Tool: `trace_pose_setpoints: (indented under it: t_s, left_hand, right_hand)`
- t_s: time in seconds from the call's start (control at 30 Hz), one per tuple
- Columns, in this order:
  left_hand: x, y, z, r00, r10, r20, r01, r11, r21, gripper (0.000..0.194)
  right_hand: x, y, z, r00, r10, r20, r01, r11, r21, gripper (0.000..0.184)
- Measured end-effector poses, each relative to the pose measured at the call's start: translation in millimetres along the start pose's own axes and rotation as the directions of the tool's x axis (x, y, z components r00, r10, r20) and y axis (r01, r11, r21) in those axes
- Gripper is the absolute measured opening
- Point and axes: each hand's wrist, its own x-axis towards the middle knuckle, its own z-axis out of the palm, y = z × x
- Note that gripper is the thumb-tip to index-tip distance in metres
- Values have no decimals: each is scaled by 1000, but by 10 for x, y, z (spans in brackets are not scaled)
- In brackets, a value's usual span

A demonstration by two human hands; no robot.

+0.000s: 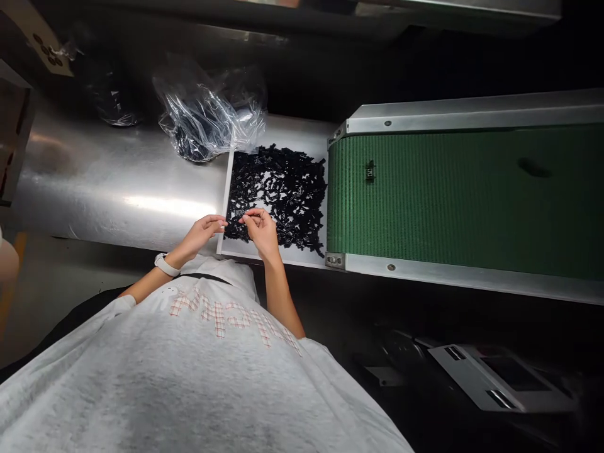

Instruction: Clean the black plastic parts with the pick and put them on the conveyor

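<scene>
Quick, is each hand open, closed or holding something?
Left hand: partly curled; cannot tell if holding anything.
Right hand: bent in a pinch near black pieces; contents unclear.

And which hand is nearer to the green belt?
Right. The right hand is left of the belt, over black pieces; the left hand is farther left, by the tray edge.

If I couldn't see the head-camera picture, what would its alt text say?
A person's left hand and right hand work at a tray of black parts; anything pinched is too small to tell. A green belt adjoins the tray's right side, and a clear plastic bag sits back-left on a metal table.
</scene>
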Motion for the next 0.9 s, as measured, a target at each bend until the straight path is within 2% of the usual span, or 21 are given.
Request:
trace_pose_setpoints:
  t_s: [0.13, 0.27, 0.6, 0.67, 0.8, 0.9]
  left_hand:
    - [-15, 2, 190, 997, 78, 25, -76, 992, -97, 36]
    - [-103, 45, 266, 989, 142, 39, -132, 971, -199, 34]
    - [-306, 254, 236, 972, 227, 66, -188, 910, -368, 38]
    - [-328, 295, 205, 972, 220, 79, -174, 906, -386, 33]
    - [-373, 348, 155, 981, 137, 140, -72, 917, -392, 28]
    - [-396, 347, 155, 975, 170, 143, -98, 906, -413, 24]
  right_hand:
    - [-255, -306, 190, 990, -127, -57, 130, 990, 46, 35]
    - [-437, -498, 264, 981, -180, -74, 185, 981, 63, 34]
    - [-622, -743, 241, 971, -240, 8, 238, 967, 89, 33]
    - [-641, -781, 225, 969, -245, 14, 243, 966, 90, 32]
    - [-684, -855, 186, 961, -275, -4, 275, 960, 56, 30]
    - [-719, -889, 184, 947, -322, 11, 322, 947, 3, 28]
